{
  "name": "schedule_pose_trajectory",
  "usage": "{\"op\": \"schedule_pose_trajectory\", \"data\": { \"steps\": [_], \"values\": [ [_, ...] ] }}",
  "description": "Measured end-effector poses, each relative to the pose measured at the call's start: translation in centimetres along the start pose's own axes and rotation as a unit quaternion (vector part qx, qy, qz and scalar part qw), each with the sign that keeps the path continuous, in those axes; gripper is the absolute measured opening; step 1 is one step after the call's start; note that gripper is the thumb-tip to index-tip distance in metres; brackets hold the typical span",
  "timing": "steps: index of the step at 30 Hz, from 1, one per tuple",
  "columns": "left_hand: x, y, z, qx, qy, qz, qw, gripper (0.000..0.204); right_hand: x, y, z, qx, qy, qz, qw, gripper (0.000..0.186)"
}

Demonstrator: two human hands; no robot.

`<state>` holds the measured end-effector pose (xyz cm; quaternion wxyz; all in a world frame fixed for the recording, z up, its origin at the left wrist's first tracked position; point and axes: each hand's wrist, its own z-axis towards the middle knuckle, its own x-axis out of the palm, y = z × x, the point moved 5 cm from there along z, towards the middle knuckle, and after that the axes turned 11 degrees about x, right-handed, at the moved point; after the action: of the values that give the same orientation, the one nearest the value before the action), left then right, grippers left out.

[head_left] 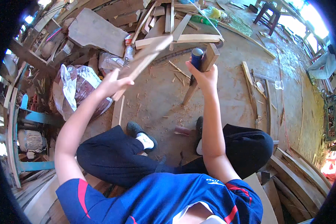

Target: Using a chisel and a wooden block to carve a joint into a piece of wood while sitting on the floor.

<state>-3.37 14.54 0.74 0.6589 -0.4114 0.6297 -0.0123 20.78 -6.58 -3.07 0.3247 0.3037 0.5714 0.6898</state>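
Observation:
My left hand (114,83) is closed around one end of a flat wooden board (143,61), which slants up and away to the right and is blurred at its far end. My right hand (206,77) grips a narrow wooden stick (210,59) that tilts, its lower end pointing toward the floor. Against that stick, in the same grip, stands a blue cylindrical tool handle (196,59) with a grey round end. Something dark shows below it, too hidden to name. The two hands are apart, held out over the floor.
Wood shavings and offcuts litter the floor (156,93) between my feet. Bulging plastic sacks (76,87) and a large slab (97,33) stand at the left. Long strips (249,87) lie to the right. A dark stool (268,16) stands far back; an electric motor (31,141) sits left.

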Motion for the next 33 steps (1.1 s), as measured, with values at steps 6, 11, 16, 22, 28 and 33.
{"op": "schedule_pose_trajectory", "data": {
  "steps": [6, 11, 16, 22, 28, 33],
  "values": [
    [-4.1, -9.4, -8.4, 0.133, -0.144, -0.062, 0.979, 0.087, 1.1, 1.2, -0.4, -0.015, 0.018, -0.056, 0.998, 0.022],
    [-0.7, -8.6, -9.4, 0.064, -0.027, 0.004, 0.998, 0.088, 1.8, 0.9, -0.6, -0.042, 0.009, -0.038, 0.998, 0.022],
    [-2.9, -9.8, -11.1, 0.137, -0.168, -0.161, 0.963, 0.073, 2.8, 1.1, -1.0, -0.02, 0.014, -0.056, 0.998, 0.024],
    [0.0, -9.6, -11.1, 0.165, -0.147, -0.088, 0.971, 0.078, 2.7, 0.9, -1.0, -0.038, -0.015, -0.053, 0.998, 0.025],
    [1.4, -5.8, -9.3, 0.063, -0.05, -0.15, 0.985, 0.088, 1.9, 0.9, -1.0, -0.071, -0.034, -0.054, 0.995, 0.023],
    [3.2, -2.3, -4.4, -0.009, -0.045, 0.039, 0.998, 0.109, 1.6, 1.6, -1.2, -0.043, -0.038, -0.026, 0.998, 0.02]
  ]
}}
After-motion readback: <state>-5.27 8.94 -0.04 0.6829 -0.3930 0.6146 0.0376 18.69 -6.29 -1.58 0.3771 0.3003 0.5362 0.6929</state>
